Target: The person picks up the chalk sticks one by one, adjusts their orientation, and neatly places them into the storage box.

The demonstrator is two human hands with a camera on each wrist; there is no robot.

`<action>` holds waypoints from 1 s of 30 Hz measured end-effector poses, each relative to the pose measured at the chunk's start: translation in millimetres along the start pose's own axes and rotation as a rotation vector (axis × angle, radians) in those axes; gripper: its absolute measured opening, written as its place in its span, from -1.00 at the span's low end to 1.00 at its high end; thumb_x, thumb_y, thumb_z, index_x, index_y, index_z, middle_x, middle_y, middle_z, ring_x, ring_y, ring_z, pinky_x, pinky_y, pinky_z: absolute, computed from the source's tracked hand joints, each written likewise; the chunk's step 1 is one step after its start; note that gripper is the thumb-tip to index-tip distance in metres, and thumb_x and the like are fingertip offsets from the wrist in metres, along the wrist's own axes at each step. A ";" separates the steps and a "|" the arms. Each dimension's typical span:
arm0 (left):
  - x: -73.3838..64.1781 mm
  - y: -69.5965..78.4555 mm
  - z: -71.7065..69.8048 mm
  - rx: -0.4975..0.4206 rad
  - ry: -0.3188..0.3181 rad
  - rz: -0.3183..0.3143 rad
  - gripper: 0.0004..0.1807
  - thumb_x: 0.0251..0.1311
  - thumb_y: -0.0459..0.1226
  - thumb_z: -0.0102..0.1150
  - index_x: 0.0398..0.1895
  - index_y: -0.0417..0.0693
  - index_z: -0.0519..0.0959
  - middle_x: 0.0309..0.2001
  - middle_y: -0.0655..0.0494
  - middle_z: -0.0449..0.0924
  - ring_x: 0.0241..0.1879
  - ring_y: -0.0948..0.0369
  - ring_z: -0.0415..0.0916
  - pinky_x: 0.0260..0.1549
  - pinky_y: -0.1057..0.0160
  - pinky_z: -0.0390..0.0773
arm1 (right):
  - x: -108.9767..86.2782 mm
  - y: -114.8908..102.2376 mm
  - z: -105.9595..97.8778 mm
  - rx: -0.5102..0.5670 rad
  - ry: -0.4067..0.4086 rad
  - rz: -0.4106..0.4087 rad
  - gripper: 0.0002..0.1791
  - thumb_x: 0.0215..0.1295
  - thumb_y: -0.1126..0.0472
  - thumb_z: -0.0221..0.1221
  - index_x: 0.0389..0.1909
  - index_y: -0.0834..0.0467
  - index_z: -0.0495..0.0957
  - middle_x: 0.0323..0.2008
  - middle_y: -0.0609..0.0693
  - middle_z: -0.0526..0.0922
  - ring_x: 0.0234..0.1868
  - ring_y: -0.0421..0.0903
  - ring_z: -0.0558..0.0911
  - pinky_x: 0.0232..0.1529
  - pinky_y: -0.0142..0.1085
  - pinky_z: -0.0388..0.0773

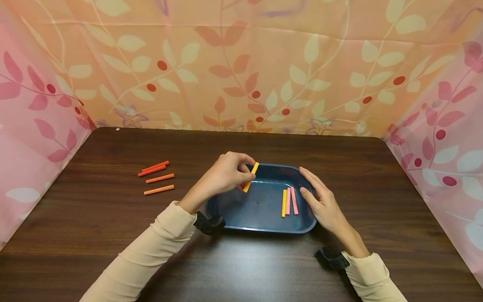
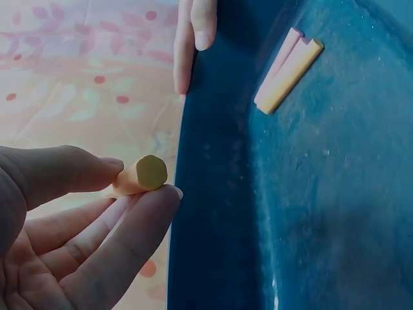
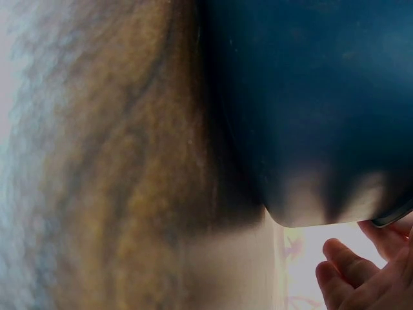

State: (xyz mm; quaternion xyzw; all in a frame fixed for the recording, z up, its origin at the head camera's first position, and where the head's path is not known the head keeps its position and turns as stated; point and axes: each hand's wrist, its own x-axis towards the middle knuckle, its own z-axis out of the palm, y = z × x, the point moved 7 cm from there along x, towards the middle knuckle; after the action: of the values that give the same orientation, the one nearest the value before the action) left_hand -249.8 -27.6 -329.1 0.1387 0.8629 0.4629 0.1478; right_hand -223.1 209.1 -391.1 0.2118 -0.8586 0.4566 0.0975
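Note:
My left hand [image 1: 231,171] pinches a yellow chalk stick [image 1: 251,178] between thumb and fingertips above the left part of a blue tray [image 1: 260,230]. The stick's blunt end faces the camera in the left wrist view. Inside the tray, toward its right side, lie another yellow chalk stick [image 1: 284,204] and two pink chalk sticks [image 1: 294,201], side by side. At the tray's right side, my right hand [image 1: 325,205] holds the rim, thumb over the edge and fingers along the outside. In the right wrist view, its fingers [image 3: 352,268] show beside the tray wall [image 3: 310,129].
Left of the tray, two red chalk sticks [image 1: 154,168] lie touching on the dark wooden table [image 1: 113,218]. Nearer to me are two orange chalk sticks, one darker [image 1: 160,178] and one lighter [image 1: 159,190]. A leaf-patterned curtain [image 1: 241,75] surrounds the table's back and sides.

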 end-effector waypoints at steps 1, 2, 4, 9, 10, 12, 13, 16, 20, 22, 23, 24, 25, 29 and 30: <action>0.9 0.7 1.6 0.003 0.000 0.001 -0.59 0.19 -0.39 0.29 0.13 -0.29 0.55 -0.32 -0.12 0.75 -0.56 0.23 0.64 -0.50 0.29 0.68 | 0.0 -0.1 -0.1 0.000 0.001 -0.001 -0.44 0.43 0.37 0.07 0.43 0.21 0.31 0.43 0.27 0.32 0.40 -0.51 0.22 0.33 -0.74 0.04; 1.9 1.2 3.2 0.005 0.001 0.002 -0.59 0.19 -0.40 0.29 0.12 -0.29 0.56 -0.32 -0.12 0.75 -0.56 0.24 0.64 -0.50 0.29 0.68 | 0.0 -0.2 -0.1 -0.001 0.001 -0.001 -0.44 0.43 0.37 0.07 0.43 0.21 0.31 0.42 0.27 0.32 0.40 -0.52 0.22 0.33 -0.74 0.04; 3.6 2.1 6.4 0.002 -0.001 0.002 -0.60 0.19 -0.40 0.29 0.11 -0.30 0.56 -0.31 -0.14 0.75 -0.55 0.23 0.64 -0.50 0.29 0.68 | 0.0 -0.1 -0.1 -0.001 0.002 0.000 -0.45 0.43 0.37 0.07 0.43 0.21 0.31 0.42 0.27 0.32 0.40 -0.52 0.21 0.33 -0.74 0.04; 7.7 3.3 15.2 -0.032 -0.013 -0.004 -0.60 0.19 -0.41 0.27 0.11 -0.32 0.54 -0.27 -0.20 0.75 -0.54 0.22 0.66 -0.50 0.27 0.69 | -0.3 1.0 0.4 -0.009 -0.002 0.013 -0.45 0.44 0.35 0.07 0.43 0.20 0.30 0.44 0.23 0.32 0.40 -0.51 0.21 0.32 -0.74 0.04; 8.4 3.4 17.1 -0.040 -0.016 -0.006 -0.60 0.19 -0.42 0.26 0.11 -0.32 0.54 -0.26 -0.20 0.74 -0.54 0.21 0.66 -0.50 0.27 0.69 | -0.5 1.2 0.5 -0.009 -0.004 0.016 -0.45 0.44 0.35 0.06 0.44 0.19 0.30 0.44 0.22 0.31 0.40 -0.50 0.21 0.32 -0.75 0.04; 9.4 4.3 20.3 -0.038 -0.016 -0.006 -0.60 0.20 -0.42 0.26 0.12 -0.32 0.53 -0.27 -0.18 0.74 -0.55 0.20 0.66 -0.50 0.27 0.69 | -0.5 1.2 0.5 -0.010 -0.006 0.018 -0.45 0.44 0.34 0.06 0.44 0.19 0.30 0.44 0.20 0.31 0.41 -0.49 0.22 0.32 -0.75 0.04; 9.7 5.0 22.0 -0.034 -0.016 -0.005 -0.60 0.21 -0.41 0.25 0.12 -0.31 0.53 -0.28 -0.16 0.74 -0.55 0.20 0.66 -0.50 0.27 0.69 | -0.6 1.2 0.5 -0.008 -0.006 0.018 -0.45 0.44 0.34 0.06 0.44 0.19 0.30 0.44 0.20 0.31 0.41 -0.49 0.22 0.32 -0.75 0.04; 11.5 5.9 27.6 -0.031 -0.021 -0.013 -0.59 0.22 -0.40 0.25 0.15 -0.30 0.51 -0.29 -0.13 0.73 -0.55 0.20 0.65 -0.47 0.24 0.70 | -0.7 1.2 0.5 -0.006 -0.007 0.017 -0.45 0.44 0.35 0.06 0.44 0.20 0.30 0.44 0.21 0.31 0.41 -0.49 0.21 0.32 -0.75 0.04; 14.9 5.3 35.4 -0.047 -0.034 -0.029 -0.57 0.24 -0.40 0.24 0.17 -0.29 0.48 -0.30 -0.13 0.73 -0.56 0.20 0.64 -0.40 0.13 0.72 | -0.7 1.1 0.6 -0.005 -0.007 0.013 -0.45 0.44 0.35 0.06 0.44 0.20 0.30 0.44 0.22 0.31 0.41 -0.49 0.21 0.32 -0.75 0.04; 16.6 4.3 38.6 -0.055 -0.038 -0.034 -0.57 0.24 -0.40 0.24 0.18 -0.29 0.47 -0.30 -0.12 0.73 -0.57 0.20 0.63 -0.38 0.10 0.72 | -0.6 1.0 0.6 -0.004 -0.007 0.013 -0.45 0.44 0.35 0.06 0.44 0.20 0.30 0.44 0.21 0.31 0.41 -0.47 0.22 0.32 -0.75 0.04; 17.2 3.9 40.1 -0.058 -0.040 -0.033 -0.56 0.24 -0.41 0.23 0.19 -0.29 0.47 -0.30 -0.12 0.72 -0.57 0.21 0.63 -0.37 0.08 0.72 | -0.5 0.9 0.6 -0.005 -0.008 0.014 -0.45 0.44 0.35 0.06 0.44 0.20 0.30 0.44 0.22 0.31 0.42 -0.47 0.22 0.32 -0.75 0.04; 17.9 3.5 41.5 -0.062 -0.040 -0.034 -0.56 0.24 -0.41 0.23 0.19 -0.28 0.47 -0.30 -0.12 0.72 -0.58 0.21 0.62 -0.37 0.07 0.72 | -0.5 1.0 0.6 -0.005 -0.009 0.015 -0.45 0.45 0.34 0.06 0.44 0.20 0.29 0.44 0.22 0.31 0.42 -0.46 0.22 0.32 -0.75 0.04; 18.5 3.1 42.9 -0.065 -0.039 -0.033 -0.56 0.24 -0.41 0.23 0.19 -0.28 0.47 -0.31 -0.13 0.72 -0.59 0.22 0.61 -0.36 0.05 0.71 | -0.4 1.0 0.6 -0.005 -0.011 0.016 -0.45 0.45 0.34 0.06 0.44 0.19 0.29 0.44 0.22 0.31 0.42 -0.45 0.22 0.32 -0.75 0.04; 20.7 3.1 48.9 -0.077 -0.043 -0.025 -0.55 0.24 -0.42 0.23 0.21 -0.28 0.46 -0.33 -0.15 0.72 -0.64 0.25 0.59 -0.37 0.01 0.71 | -0.3 1.1 0.6 -0.002 -0.011 0.017 -0.45 0.45 0.34 0.05 0.44 0.19 0.29 0.44 0.24 0.30 0.42 -0.45 0.22 0.32 -0.75 0.04; 21.2 2.9 50.5 -0.080 -0.045 -0.026 -0.54 0.24 -0.42 0.23 0.22 -0.28 0.45 -0.33 -0.15 0.72 -0.65 0.25 0.58 -0.37 0.01 0.71 | -0.4 1.3 0.6 -0.002 -0.011 0.019 -0.45 0.45 0.34 0.05 0.44 0.19 0.29 0.44 0.24 0.30 0.42 -0.45 0.22 0.32 -0.75 0.04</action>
State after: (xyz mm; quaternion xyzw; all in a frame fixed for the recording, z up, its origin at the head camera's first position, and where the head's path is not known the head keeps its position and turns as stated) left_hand -249.6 20.1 -356.0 0.1320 0.8420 0.4916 0.1786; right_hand -223.2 209.4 -392.6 0.2060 -0.8615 0.4556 0.0883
